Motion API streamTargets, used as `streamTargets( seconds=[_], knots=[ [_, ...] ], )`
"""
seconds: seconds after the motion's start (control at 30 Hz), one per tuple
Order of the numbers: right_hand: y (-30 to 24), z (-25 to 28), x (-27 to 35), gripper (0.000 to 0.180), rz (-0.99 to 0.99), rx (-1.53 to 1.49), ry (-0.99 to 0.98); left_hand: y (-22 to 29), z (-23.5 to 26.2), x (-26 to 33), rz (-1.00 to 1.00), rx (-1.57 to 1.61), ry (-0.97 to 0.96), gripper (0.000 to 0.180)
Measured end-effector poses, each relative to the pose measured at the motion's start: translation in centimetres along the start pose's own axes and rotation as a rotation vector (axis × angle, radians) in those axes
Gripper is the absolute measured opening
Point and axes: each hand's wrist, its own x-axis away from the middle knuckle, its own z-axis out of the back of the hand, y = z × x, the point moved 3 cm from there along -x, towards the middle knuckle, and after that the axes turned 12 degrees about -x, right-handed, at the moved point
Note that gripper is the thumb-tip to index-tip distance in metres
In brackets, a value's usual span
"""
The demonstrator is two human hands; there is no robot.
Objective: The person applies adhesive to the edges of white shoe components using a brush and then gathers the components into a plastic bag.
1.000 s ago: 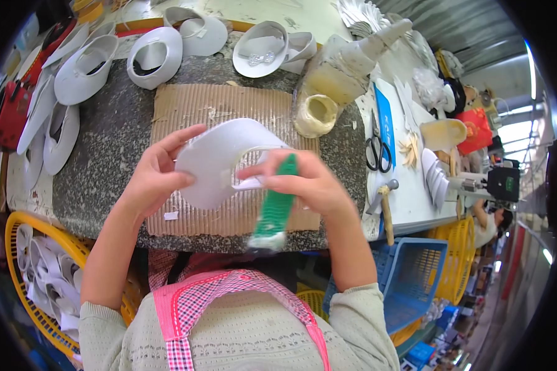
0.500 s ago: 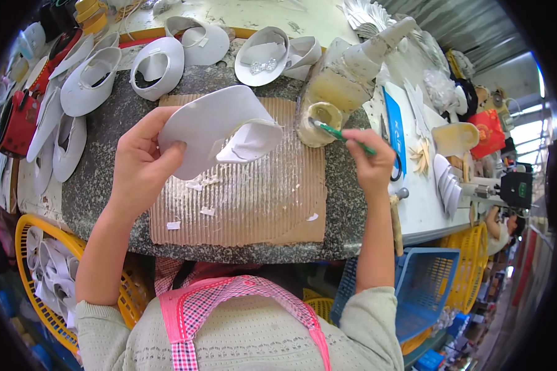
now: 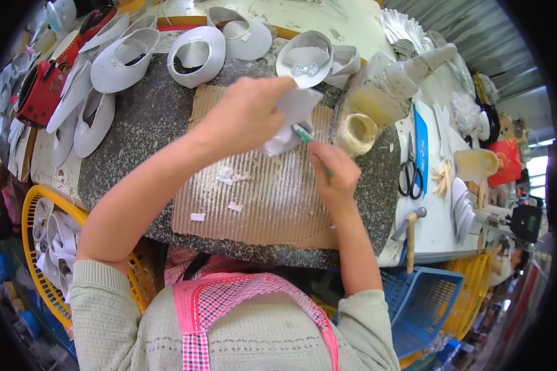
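Observation:
Above a glue-smeared piece of corrugated cardboard (image 3: 260, 198), my left hand (image 3: 247, 117) grips a white slipper-like shoe piece (image 3: 298, 105); the back of the hand covers much of it. My right hand (image 3: 336, 173) is closed round a green-handled brush (image 3: 315, 151). The brush tip meets the white piece near its lower part, though the exact contact is hard to make out. Just right of the cardboard stands a glue-crusted pot (image 3: 358, 131) with an open round mouth, joined to a pale bottle-shaped body (image 3: 380, 93).
Several white slipper-like pieces (image 3: 195, 55) line the table's back and left. Black scissors (image 3: 410, 176), a hammer (image 3: 410, 241) and a blue strip (image 3: 421, 142) lie at right. A yellow basket (image 3: 34, 247) of white pieces stands lower left, a blue crate (image 3: 427, 309) lower right.
The brush has left the glue pot and moved left to the white piece. My left hand has moved right and turned the piece over the cardboard. The whole view has shifted slightly.

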Motion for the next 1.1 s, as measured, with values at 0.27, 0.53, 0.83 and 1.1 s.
streamTargets(
  seconds=[0.27,0.53,0.83,1.1],
  knots=[
    [-1.3,0.0,1.6,0.011,-0.544,-0.648,0.119,-1.1,-0.4,2.2,-0.081,0.0,0.129,0.035],
    [4.4,9.7,0.8,0.012,-0.169,-0.155,0.037,4.8,4.8,4.5,-0.53,-0.377,0.478,0.018],
    [0.1,7.5,2.1,0.015,-0.583,-0.624,0.455,3.3,-5.1,9.0,-1.083,-0.867,-0.11,0.018],
    [-1.0,-0.6,1.1,0.007,-0.418,-0.151,0.172,3.0,-4.7,8.2,-0.915,-0.72,-0.086,0.014]
  ],
)
